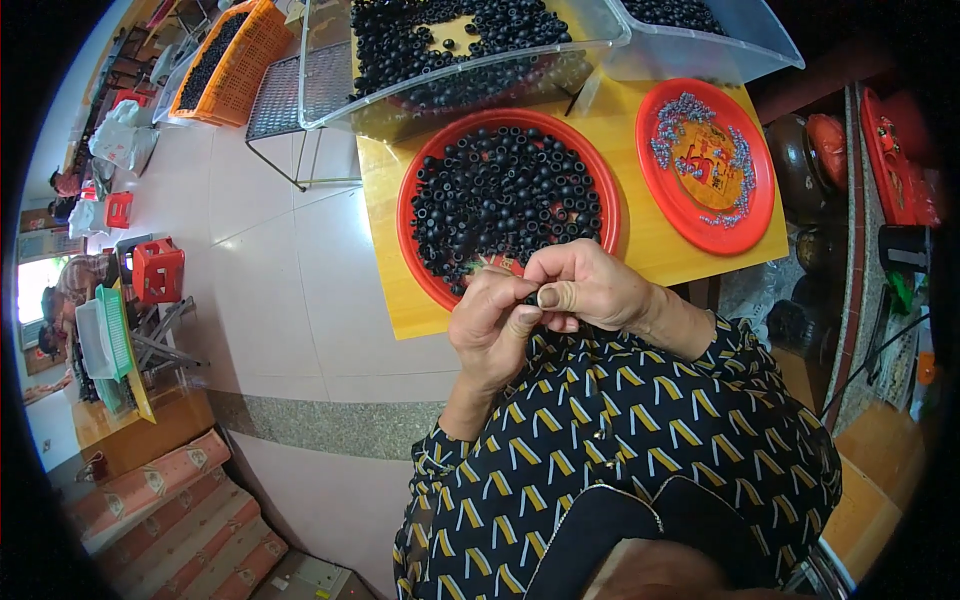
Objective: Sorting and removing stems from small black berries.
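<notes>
- On my head view, I make out a small black piece (533,299) at the fingertips; it is mostly covered, so I cannot tell which way it points or how its long axis runs.
- I see it between the left hand (490,315) and the right hand (588,287), just beyond the near rim of the red round tray (404,215), which holds many loose black rings and beads.
- Both hands are drawn together, thumbs and forefingers pinching the piece, the other fingers curled.
- The left forearm rises from below, tilted slightly right; the right one comes in from the right, slanting up and leftward.
- Around them I have the yellow desk (641,225), and a red oval tray (765,190) with small grey-blue pieces to the right.
</notes>
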Tool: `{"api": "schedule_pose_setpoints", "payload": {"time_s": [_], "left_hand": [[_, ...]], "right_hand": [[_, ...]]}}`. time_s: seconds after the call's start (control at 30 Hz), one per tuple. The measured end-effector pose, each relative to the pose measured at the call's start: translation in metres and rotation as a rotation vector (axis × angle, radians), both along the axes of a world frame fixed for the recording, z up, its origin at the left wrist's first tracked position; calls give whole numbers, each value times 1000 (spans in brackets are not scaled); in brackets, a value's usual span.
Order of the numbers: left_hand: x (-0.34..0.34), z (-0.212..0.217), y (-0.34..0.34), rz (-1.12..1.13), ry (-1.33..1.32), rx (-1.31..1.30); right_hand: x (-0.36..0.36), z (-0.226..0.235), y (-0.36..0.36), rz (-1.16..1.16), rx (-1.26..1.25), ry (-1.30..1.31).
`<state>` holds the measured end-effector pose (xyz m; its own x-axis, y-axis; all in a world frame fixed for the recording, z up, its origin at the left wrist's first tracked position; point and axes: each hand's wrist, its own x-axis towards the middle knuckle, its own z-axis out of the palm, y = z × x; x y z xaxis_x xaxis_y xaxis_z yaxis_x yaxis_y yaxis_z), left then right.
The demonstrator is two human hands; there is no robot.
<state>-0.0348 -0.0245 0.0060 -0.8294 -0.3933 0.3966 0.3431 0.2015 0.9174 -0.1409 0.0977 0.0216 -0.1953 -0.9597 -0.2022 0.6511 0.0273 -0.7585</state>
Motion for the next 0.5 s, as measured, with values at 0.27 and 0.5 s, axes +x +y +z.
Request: {"api": "schedule_pose_setpoints", "payload": {"time_s": [0.27,0.5], "left_hand": [[0,-4,-1,49,-102,10],[34,-11,-53,467,-206,156]], "right_hand": [[-11,4,-1,-6,162,147],[-134,63,36,-661,-202,148]]}}
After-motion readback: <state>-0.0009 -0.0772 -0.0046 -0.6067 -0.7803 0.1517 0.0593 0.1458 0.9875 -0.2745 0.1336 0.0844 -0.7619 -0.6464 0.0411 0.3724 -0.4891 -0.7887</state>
